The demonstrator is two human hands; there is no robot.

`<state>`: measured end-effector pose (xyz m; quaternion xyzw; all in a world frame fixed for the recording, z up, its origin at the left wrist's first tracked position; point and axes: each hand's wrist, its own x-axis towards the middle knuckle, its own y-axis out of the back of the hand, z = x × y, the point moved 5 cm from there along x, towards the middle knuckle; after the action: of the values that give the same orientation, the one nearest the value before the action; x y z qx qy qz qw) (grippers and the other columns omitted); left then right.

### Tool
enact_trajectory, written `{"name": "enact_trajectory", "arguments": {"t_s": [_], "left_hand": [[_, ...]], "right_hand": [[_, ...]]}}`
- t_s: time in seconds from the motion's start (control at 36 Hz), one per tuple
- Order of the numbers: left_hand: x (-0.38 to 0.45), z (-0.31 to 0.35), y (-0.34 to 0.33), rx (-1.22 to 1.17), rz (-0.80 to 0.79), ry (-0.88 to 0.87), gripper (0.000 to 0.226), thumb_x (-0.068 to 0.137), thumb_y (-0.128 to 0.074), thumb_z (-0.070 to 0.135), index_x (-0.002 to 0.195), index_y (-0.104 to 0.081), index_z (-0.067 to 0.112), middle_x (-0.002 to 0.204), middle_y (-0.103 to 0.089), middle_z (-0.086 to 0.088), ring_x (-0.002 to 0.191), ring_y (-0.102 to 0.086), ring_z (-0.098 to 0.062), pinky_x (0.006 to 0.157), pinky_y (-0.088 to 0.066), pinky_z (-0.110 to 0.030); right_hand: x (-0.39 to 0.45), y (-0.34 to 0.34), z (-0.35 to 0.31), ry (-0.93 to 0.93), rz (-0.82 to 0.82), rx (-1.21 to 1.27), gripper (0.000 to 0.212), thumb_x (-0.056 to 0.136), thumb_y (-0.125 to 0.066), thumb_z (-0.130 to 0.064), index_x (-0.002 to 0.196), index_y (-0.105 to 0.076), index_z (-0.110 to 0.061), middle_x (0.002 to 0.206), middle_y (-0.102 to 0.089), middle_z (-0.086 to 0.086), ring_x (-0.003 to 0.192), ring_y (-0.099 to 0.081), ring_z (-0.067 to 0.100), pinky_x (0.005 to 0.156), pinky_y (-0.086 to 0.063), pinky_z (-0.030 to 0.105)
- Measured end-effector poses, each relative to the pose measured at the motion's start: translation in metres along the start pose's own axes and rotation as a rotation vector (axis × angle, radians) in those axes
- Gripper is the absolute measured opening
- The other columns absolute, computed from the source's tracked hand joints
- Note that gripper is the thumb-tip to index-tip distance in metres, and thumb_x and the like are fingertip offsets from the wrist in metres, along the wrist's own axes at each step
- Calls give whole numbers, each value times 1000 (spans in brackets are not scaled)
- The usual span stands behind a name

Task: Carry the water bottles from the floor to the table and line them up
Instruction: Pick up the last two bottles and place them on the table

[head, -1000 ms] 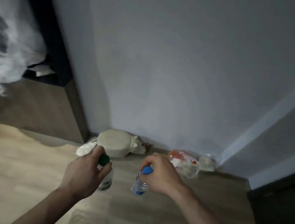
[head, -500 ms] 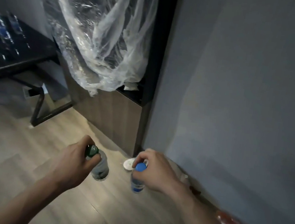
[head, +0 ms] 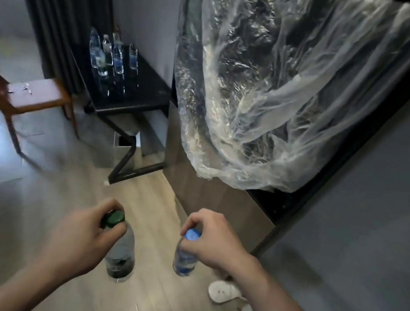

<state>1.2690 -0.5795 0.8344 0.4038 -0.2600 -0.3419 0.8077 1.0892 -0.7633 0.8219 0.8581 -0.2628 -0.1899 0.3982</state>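
Note:
My left hand (head: pixel 82 235) grips a clear bottle with a green cap (head: pixel 120 254) by its neck, hanging above the wooden floor. My right hand (head: pixel 209 239) pinches the neck of a smaller bottle with a blue cap and blue label (head: pixel 185 258). Both bottles hang upright in the lower middle of the head view. Farther off, upper left, a black table (head: pixel 138 98) carries several water bottles (head: pixel 112 56) standing close together near its back.
A brown wooden chair (head: pixel 22 95) stands left of the table. A cabinet with crumpled clear plastic sheeting (head: pixel 273 91) juts out on the right, beside a grey wall. A white slipper (head: pixel 223 291) lies on the floor under my right forearm. A dark curtain hangs behind the table.
The view has swung left from the wall corner to the table and chair. Both hands still hold their bottles, carried along in front of me.

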Motion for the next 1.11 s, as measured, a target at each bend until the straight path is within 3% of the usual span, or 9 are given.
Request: {"name": "enact_trajectory", "arguments": {"t_s": [0.11,0.28,0.47,0.58,0.72,0.86,0.94,1.03,1.11], "left_hand": [[42,-55,22,-12,-6,25,21,81,-70,39,86,-51,37,62,-60,8,56,-54,-7,50,-47,-29],[119,-123,54,15,-35,-13,20,84,-65,49,90,-51,37,68,-63,14,61,-59,-6,53,-53,-34],[225,-170,81,-4,-56,-31,19,85,-65,49,92,-51,36,72,-64,13,67,-61,-8,61,-55,-37],[290,-200,88,-19,-33,-12,18,87,-64,49,92,-52,37,67,-62,11,63,-60,-8,59,-55,-38],[366,-231,85,-36,-18,4,19,88,-63,53,93,-52,39,64,-62,12,59,-59,-6,54,-53,-34],[433,-261,91,-53,-19,58,17,88,-62,53,93,-50,42,68,-61,16,56,-58,-7,49,-48,-28],[470,-281,103,-52,21,94,17,88,-62,52,94,-51,41,69,-62,17,59,-60,-5,49,-47,-23],[499,-307,120,-44,92,148,18,86,-65,50,93,-52,38,62,-61,10,61,-60,-5,49,-47,-27],[532,-336,135,-43,154,200,19,85,-66,49,90,-53,37,61,-60,9,61,-60,-6,51,-49,-30]], "right_hand": [[62,-19,-35,12,8,-22,16,64,-69,-36,80,-69,-34,91,-60,-16,86,-58,3,67,-49,22],[144,-40,-78,-12,56,24,13,65,-67,-39,78,-67,-35,91,-59,-18,86,-56,1,63,-46,19],[238,-48,-110,-68,73,76,10,67,-70,-36,76,-67,-37,86,-64,-17,80,-59,-3,51,-44,16],[309,-54,-122,-77,43,50,10,67,-70,-33,76,-67,-36,80,-66,-15,72,-64,8,53,-53,23],[403,-61,-135,-29,10,35,9,67,-70,-31,74,-67,-35,74,-65,-19,71,-61,2,52,-40,13],[498,-59,-149,14,-44,38,14,64,-69,-32,77,-66,-36,79,-64,-22,76,-60,-2,51,-39,11],[562,-58,-168,73,-75,18,11,69,-71,-30,77,-66,-35,81,-64,-23,76,-61,1,53,-42,12],[613,-64,-191,96,-111,-12,12,70,-73,-27,77,-67,-35,81,-67,-15,75,-65,9,59,-52,19],[663,-74,-215,152,-128,-12,13,68,-73,-29,76,-65,-37,81,-64,-23,75,-62,1,52,-42,12]]}}
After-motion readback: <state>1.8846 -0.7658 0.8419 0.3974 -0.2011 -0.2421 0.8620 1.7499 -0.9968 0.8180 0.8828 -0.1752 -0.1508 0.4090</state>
